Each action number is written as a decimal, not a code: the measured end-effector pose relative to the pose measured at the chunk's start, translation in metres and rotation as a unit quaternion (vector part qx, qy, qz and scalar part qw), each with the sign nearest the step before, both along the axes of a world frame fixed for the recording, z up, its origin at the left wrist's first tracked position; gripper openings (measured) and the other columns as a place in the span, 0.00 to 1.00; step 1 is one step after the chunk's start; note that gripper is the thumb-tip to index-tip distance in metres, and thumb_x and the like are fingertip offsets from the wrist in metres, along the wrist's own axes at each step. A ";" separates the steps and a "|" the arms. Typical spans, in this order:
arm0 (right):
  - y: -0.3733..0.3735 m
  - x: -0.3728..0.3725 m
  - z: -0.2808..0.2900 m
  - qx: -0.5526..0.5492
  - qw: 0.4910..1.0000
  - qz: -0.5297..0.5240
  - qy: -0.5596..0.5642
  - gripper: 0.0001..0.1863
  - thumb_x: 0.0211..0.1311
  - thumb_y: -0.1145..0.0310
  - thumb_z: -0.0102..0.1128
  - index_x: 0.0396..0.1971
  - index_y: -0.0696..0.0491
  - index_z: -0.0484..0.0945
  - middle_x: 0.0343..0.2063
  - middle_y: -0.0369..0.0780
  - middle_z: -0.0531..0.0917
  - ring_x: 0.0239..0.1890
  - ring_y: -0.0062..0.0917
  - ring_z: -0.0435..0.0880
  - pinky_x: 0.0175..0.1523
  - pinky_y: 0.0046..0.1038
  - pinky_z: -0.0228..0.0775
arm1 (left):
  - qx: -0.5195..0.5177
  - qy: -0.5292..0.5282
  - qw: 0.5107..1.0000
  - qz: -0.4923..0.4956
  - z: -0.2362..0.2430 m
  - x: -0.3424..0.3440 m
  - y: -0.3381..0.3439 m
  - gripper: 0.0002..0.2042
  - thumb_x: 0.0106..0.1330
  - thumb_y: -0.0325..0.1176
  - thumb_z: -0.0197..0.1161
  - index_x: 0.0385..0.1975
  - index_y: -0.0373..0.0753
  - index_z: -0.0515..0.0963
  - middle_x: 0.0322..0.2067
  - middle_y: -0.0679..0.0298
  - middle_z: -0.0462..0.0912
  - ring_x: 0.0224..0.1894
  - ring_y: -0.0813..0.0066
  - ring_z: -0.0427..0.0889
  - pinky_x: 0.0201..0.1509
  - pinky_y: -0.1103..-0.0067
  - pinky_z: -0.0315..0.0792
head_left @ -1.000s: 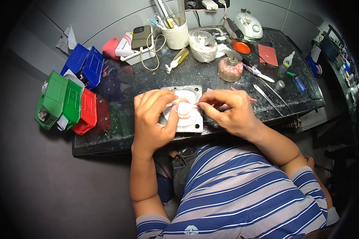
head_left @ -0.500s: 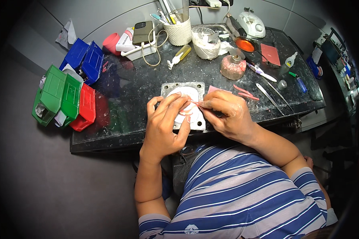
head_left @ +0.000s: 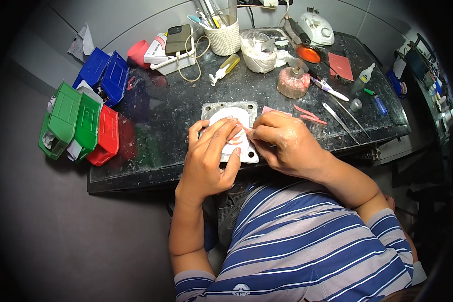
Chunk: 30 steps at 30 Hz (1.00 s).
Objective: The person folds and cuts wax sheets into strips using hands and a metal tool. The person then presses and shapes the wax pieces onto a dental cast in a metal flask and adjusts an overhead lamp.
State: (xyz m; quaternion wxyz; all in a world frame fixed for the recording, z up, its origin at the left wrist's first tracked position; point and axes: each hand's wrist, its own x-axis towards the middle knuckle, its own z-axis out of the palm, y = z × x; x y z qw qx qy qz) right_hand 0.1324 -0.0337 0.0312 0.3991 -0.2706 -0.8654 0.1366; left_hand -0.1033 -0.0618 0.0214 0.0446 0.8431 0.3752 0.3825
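In front of me a white plaster mould [head_left: 221, 116] with a curved pink band sits in a square metal flask plate [head_left: 250, 106] with holes at its corners. My left hand [head_left: 206, 153] lies over the plaster's left side, fingers stretched and thumb apart, fingertips touching the pink material. My right hand [head_left: 283, 143] is closed in a pinch at the plaster's right side, on a thin pink wax strip [head_left: 246, 129] that runs toward my left fingertips. The strip's far end is hidden by the fingers.
Spare wax strips [head_left: 309, 116], a wax knife [head_left: 337, 115] and a glass burner [head_left: 294, 83] lie to the right. Farther back stand a bag-lined bowl [head_left: 259, 53] and a tool cup [head_left: 223, 40]. Coloured bins [head_left: 103, 136] line the left edge.
My right hand has turned slightly and moved a little left, its fingers curling closer to the plaster. My left hand stays nearly in place.
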 end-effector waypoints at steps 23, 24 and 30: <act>0.007 0.015 0.003 -0.072 0.996 -0.003 -0.054 0.13 0.64 0.83 0.70 0.48 0.60 0.87 0.40 0.46 0.86 0.42 0.41 0.88 0.48 0.37 0.82 | 0.006 0.084 0.996 0.000 0.005 0.004 -0.001 0.25 0.67 0.30 0.66 0.65 0.34 0.79 0.56 0.52 0.86 0.64 0.56 0.82 0.72 0.56 0.65; 0.008 0.016 0.004 -0.075 0.995 -0.001 -0.068 0.14 0.63 0.84 0.70 0.48 0.60 0.87 0.41 0.46 0.86 0.44 0.42 0.88 0.49 0.37 0.81 | 0.003 0.089 0.996 0.000 0.005 0.003 -0.001 0.26 0.67 0.30 0.66 0.66 0.34 0.79 0.57 0.52 0.86 0.65 0.56 0.82 0.72 0.56 0.64; 0.015 0.021 -0.001 -0.011 0.997 0.035 -0.063 0.16 0.60 0.82 0.68 0.49 0.59 0.84 0.42 0.47 0.83 0.46 0.47 0.85 0.50 0.44 0.80 | 0.002 0.096 0.995 -0.002 0.006 0.003 -0.001 0.25 0.66 0.29 0.66 0.65 0.34 0.79 0.57 0.53 0.85 0.64 0.58 0.82 0.72 0.56 0.65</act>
